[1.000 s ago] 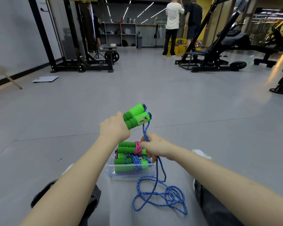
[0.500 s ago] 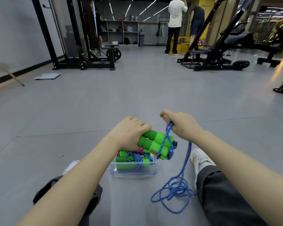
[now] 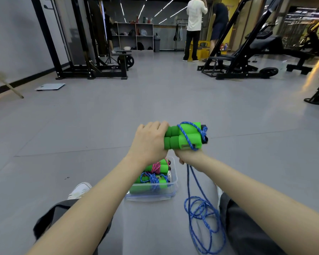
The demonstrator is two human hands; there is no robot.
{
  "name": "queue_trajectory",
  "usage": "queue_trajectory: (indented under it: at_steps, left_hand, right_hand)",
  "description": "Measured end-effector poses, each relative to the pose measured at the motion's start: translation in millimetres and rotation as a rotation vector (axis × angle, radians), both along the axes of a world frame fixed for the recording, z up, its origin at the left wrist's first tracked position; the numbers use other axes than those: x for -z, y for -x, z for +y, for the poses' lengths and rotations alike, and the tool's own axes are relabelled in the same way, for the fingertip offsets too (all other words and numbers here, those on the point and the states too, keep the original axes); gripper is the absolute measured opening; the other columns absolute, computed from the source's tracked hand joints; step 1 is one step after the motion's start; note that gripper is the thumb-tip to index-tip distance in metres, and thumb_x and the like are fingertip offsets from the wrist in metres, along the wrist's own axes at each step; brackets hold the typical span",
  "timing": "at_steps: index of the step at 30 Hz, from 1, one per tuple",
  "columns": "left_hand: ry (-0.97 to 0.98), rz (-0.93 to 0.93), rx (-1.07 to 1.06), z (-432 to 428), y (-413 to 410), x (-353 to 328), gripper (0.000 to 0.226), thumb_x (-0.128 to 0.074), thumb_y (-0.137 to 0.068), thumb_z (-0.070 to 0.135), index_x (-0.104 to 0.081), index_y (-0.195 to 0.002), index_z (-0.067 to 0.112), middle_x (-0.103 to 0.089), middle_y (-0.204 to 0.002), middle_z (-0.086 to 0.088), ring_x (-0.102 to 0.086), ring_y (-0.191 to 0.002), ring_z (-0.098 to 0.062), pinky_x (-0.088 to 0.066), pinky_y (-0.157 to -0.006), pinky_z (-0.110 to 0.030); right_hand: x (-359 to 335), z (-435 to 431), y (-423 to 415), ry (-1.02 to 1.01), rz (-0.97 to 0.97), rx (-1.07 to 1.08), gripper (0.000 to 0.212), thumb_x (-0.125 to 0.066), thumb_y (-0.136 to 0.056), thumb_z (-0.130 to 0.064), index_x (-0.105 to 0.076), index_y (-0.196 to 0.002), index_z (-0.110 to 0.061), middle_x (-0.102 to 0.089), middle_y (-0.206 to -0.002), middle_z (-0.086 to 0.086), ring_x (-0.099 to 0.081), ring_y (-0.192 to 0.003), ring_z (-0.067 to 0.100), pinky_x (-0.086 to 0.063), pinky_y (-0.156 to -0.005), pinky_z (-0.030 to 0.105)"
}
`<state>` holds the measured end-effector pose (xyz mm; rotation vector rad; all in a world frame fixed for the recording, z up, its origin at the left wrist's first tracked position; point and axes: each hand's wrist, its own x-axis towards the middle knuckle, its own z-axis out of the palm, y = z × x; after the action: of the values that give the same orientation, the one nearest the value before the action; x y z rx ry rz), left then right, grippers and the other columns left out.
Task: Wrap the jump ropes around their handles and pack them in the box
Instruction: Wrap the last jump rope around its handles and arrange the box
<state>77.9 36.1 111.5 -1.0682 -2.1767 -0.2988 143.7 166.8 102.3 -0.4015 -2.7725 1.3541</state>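
Observation:
My left hand (image 3: 149, 140) grips a pair of green foam handles (image 3: 184, 137) held side by side above the floor. A blue rope (image 3: 201, 214) crosses over the handles in one turn and runs down to a loose pile between my legs. My right hand (image 3: 186, 157) sits just under the handles, mostly hidden by them, and holds the blue rope where it leaves them. Below stands a clear plastic box (image 3: 172, 188) holding wrapped green-handled ropes, one pink and one blue.
I sit on a grey gym floor with my legs and white shoes either side of the box. Black weight racks (image 3: 92, 69) and benches (image 3: 247, 61) stand far back. Two people (image 3: 195, 28) stand in the distance. A flat scale (image 3: 50, 86) lies at far left.
My left hand has lifted the handles higher and turned them level. My right hand has passed from above the handles to below them, laying a turn of blue rope across.

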Motion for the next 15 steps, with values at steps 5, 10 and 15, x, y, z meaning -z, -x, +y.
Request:
queue_trajectory:
  at_steps: [5,10,15]
  left_hand:
    - [0.235,-0.091,-0.428,-17.6,7.5,-3.3,0.026,-0.052,-0.078,0.012,-0.044,-0.102,0.016,-0.055,-0.096,-0.005,-0.053,-0.089,-0.027,-0.025,-0.067,-0.032]
    - [0.513,-0.075,-0.451,-32.2,8.8,4.8,0.027,-0.044,-0.083,0.006,-0.042,-0.108,0.016,-0.055,-0.104,-0.005,-0.050,-0.093,-0.025,-0.024,-0.069,-0.033]
    - [0.626,0.062,-0.037,-31.8,13.4,10.3,0.039,-0.062,-0.068,0.014,-0.052,-0.107,0.016,-0.058,-0.091,-0.006,-0.056,-0.082,-0.026,-0.036,-0.067,-0.032]
  right_hand:
    - [-11.6,-20.1,-5.0,-0.003,-0.146,-0.209,0.017,-0.049,-0.091,-0.017,-0.048,-0.074,-0.014,-0.029,-0.057,0.000,-0.032,-0.048,0.013,-0.042,-0.039,0.022]
    - [-36.4,-13.3,-8.1,-0.604,-0.066,-0.303,0.013,-0.052,-0.083,-0.016,-0.053,-0.073,-0.008,-0.042,-0.066,0.006,-0.037,-0.063,0.023,-0.027,-0.051,0.028]
    - [-42.4,1.9,-4.5,-0.995,0.164,-0.259,0.028,-0.041,-0.090,-0.011,-0.048,-0.116,-0.017,-0.066,-0.098,0.008,-0.058,-0.092,0.033,-0.032,-0.063,0.031]
